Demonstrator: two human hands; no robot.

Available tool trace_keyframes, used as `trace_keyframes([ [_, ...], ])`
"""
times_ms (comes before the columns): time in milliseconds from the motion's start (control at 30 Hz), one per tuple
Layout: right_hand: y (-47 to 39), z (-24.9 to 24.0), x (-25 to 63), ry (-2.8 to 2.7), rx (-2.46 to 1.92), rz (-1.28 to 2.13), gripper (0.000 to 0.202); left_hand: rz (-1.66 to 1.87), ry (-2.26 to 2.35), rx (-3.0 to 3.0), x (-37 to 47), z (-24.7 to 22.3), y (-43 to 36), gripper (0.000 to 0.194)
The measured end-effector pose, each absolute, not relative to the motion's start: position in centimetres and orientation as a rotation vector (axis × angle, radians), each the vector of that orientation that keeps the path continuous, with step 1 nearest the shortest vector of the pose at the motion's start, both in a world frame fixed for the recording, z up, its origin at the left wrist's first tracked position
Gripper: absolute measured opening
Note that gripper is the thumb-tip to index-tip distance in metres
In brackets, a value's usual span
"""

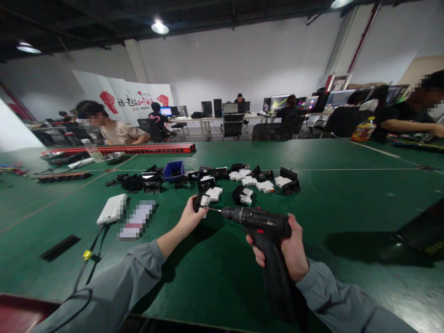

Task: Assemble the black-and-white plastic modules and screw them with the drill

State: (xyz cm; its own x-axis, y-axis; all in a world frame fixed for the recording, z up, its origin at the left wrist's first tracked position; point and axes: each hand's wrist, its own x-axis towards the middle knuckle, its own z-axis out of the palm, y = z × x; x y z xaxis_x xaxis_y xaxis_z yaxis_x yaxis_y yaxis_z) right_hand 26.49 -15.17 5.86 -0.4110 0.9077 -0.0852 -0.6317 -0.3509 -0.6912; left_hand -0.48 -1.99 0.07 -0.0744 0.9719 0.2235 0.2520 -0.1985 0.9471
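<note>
My right hand (294, 249) is wrapped round the handle of a black cordless drill (268, 236), which points left. A long thin bit (215, 210) sticks out of its chuck. The bit's tip reaches the small black housing with a white block (201, 201) in my left hand (191, 217); whether it touches a screw there I cannot make out. My left fingers are closed round that housing. Just behind it lies a white block (214, 194), shaped like a small circuit breaker. A further black-and-white piece (243, 196) rests right of it, above the drill's chuck.
Several black housings (152, 187) and white blocks (265, 186) lie across the green table (333, 199), around a blue bin (174, 170). Left are a white box with a cable (113, 209), a phone (138, 220) and a black strip (60, 247). Co-workers sit at both far sides.
</note>
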Motion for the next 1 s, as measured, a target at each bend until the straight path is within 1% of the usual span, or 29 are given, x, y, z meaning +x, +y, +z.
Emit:
trace_keyframes([
  [467,-15.05,5.60,26.61,-0.669,-0.613,1.937,0.094,1.347,1.345,1.563,-0.63,-0.50,-1.61,0.058],
  [1000,-15.08,5.66,26.73,-0.617,-0.640,1.949,0.094,1.260,1.346,1.658,-0.59,-0.11,-1.87,0.056],
])
